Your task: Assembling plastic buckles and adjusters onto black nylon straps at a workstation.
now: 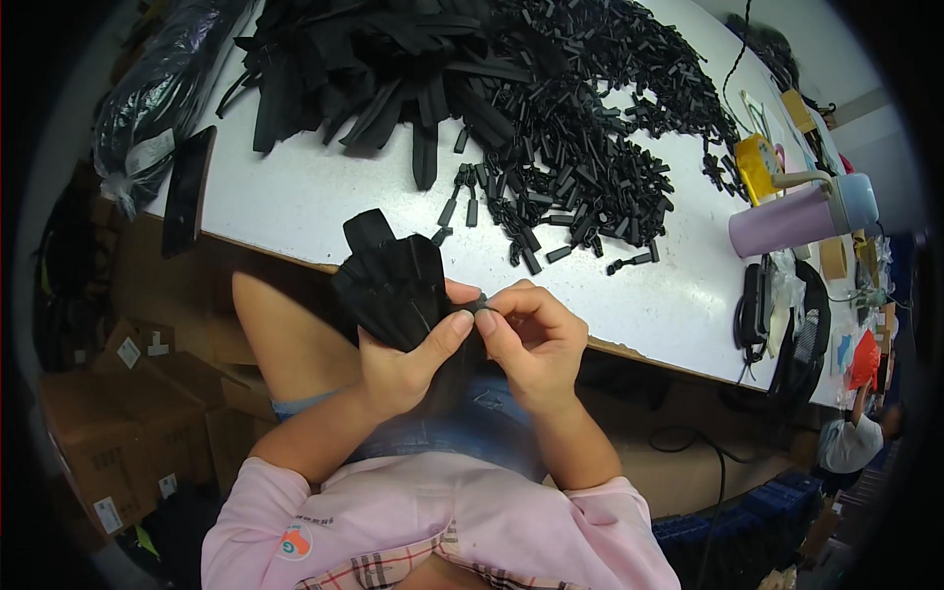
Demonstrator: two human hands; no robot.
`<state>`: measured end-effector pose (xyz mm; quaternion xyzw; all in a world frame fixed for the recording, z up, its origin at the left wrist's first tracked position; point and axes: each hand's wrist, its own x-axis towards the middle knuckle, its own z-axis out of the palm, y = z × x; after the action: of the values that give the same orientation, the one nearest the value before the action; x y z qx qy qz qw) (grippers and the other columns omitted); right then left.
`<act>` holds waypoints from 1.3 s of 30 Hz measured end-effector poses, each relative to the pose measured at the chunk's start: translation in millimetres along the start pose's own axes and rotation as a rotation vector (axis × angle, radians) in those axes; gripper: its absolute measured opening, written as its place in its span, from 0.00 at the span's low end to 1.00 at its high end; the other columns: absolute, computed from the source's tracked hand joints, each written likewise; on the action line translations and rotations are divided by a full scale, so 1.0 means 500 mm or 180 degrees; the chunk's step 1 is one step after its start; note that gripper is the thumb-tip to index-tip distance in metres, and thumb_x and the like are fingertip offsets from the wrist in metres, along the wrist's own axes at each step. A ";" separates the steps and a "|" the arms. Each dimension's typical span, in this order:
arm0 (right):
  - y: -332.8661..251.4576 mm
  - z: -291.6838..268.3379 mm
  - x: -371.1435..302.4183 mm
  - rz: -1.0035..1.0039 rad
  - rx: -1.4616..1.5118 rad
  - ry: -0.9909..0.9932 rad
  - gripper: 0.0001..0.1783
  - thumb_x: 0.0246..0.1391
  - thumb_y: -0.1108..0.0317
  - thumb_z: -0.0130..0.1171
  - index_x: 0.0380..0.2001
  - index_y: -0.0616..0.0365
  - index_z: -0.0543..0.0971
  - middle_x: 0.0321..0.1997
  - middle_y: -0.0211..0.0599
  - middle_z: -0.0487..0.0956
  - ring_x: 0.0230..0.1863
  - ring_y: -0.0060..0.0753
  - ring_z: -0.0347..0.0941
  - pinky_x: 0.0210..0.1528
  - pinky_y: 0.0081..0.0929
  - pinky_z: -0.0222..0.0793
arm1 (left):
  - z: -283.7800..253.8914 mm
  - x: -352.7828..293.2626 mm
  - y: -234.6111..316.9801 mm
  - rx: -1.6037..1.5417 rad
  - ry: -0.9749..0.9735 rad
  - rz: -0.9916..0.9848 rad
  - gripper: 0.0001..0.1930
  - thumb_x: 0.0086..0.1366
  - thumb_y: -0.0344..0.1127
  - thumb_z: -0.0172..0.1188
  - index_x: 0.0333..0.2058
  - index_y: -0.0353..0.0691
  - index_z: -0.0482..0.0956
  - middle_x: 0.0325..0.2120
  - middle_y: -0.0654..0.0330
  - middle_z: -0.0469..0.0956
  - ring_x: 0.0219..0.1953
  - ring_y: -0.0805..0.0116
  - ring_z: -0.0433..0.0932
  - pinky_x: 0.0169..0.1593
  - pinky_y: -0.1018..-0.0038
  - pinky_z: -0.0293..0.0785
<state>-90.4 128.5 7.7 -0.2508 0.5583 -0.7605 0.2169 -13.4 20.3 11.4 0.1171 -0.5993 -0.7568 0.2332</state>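
My left hand [398, 376] is closed round a bundle of black zipper strips [393, 285], whose ends fan out above my fingers. Its thumb and a fingertip also press at a small dark zipper slider [480, 303]. From the other side my right hand [536, 344] pinches the same slider between thumb and index finger. Both hands are just off the table's near edge, over my lap. Beyond them a large heap of black zipper sliders with pulls [580, 187] covers the table, and a few lie apart from it. At its left is a pile of black zipper strips [369, 79].
The white table [324, 202] has a plastic-wrapped black bundle [162, 93] and a flat dark panel [189, 192] at its left. A lilac tumbler [782, 224], yellow tape dispenser [755, 167] and tape roll [833, 259] stand right. Cardboard boxes [128, 413] are lower left; another person [851, 444] is far right.
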 end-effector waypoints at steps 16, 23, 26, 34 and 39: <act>-0.003 -0.005 -0.002 0.0509 0.0458 0.0050 0.03 0.46 0.75 0.54 0.24 0.64 0.71 0.22 0.26 0.69 0.20 0.10 0.61 0.20 0.08 0.55 | 0.001 0.009 0.005 -0.0101 -0.0062 -0.0446 0.09 0.54 0.29 0.54 0.35 0.33 0.73 0.25 0.64 0.72 0.22 0.82 0.67 0.23 0.86 0.63; 0.011 -0.021 -0.007 0.0366 0.0084 -0.0461 0.04 0.50 0.73 0.51 0.27 0.63 0.71 0.21 0.24 0.67 0.21 0.09 0.59 0.21 0.09 0.53 | 0.001 0.006 0.013 -0.0079 -0.0215 -0.0214 0.09 0.56 0.26 0.52 0.37 0.32 0.70 0.29 0.62 0.72 0.29 0.78 0.71 0.32 0.82 0.69; 0.011 -0.021 -0.012 0.0536 0.0338 -0.0448 0.04 0.51 0.73 0.50 0.27 0.63 0.71 0.21 0.24 0.67 0.20 0.09 0.58 0.20 0.10 0.53 | -0.009 0.006 0.008 0.0140 -0.0427 -0.0069 0.09 0.56 0.25 0.52 0.37 0.31 0.70 0.29 0.61 0.72 0.31 0.77 0.71 0.35 0.80 0.70; 0.019 -0.020 0.000 -0.1600 -0.1455 -0.0343 0.06 0.42 0.78 0.55 0.27 0.63 0.72 0.20 0.30 0.69 0.17 0.14 0.59 0.18 0.11 0.54 | -0.025 0.010 0.017 0.0015 -0.0477 -0.0658 0.07 0.56 0.26 0.53 0.34 0.33 0.72 0.27 0.63 0.72 0.28 0.77 0.71 0.32 0.81 0.70; -0.007 -0.019 0.009 -0.0574 -0.0907 -0.0317 0.06 0.37 0.76 0.59 0.22 0.63 0.73 0.16 0.29 0.69 0.13 0.15 0.58 0.14 0.11 0.53 | -0.007 0.002 0.008 0.0056 -0.0397 -0.0137 0.04 0.57 0.29 0.52 0.30 0.34 0.71 0.24 0.62 0.72 0.26 0.76 0.69 0.32 0.81 0.67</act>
<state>-99.9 133.8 9.5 -0.3654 0.6242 -0.6767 0.1374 -11.8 16.2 14.5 0.0847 -0.6167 -0.7621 0.1781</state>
